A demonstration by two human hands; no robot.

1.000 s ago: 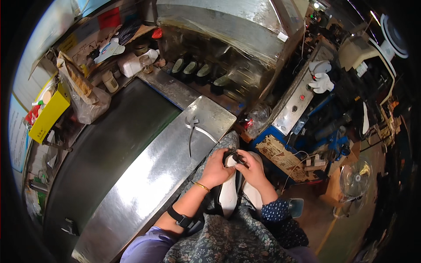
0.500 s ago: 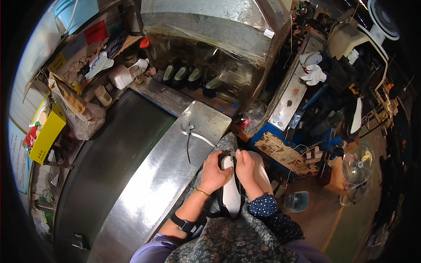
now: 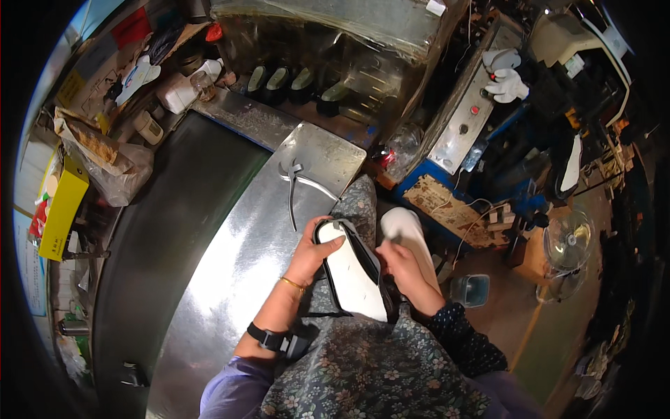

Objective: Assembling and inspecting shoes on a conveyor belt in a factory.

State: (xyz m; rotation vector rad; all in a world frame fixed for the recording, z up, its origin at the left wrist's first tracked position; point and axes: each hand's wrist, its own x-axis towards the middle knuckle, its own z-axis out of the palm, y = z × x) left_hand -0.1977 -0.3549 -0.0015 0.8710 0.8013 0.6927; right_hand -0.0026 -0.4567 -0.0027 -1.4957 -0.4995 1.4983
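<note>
A black shoe upper lies over my lap, with a white insole board facing up inside its dark edge. My left hand grips its far left side, thumb pressed on the white board and fingers underneath. On the other side, my right hand is closed at the upper's right edge, fingertips pinched against the dark material. What lies under its fingers is partly hidden. A second white, foot-shaped piece sits just beyond my right hand. Metal pincers rest on the steel tabletop to the left.
The steel tabletop runs along a dark conveyor belt at left. Several dark shoes stand inside the hooded machine ahead. To the right are a blue machine with a control panel, a plastic bin and a fan.
The shoe upper has turned so its white board shows more broadly. My left hand has shifted left with it, while my right hand has moved down from the toe to the right edge.
</note>
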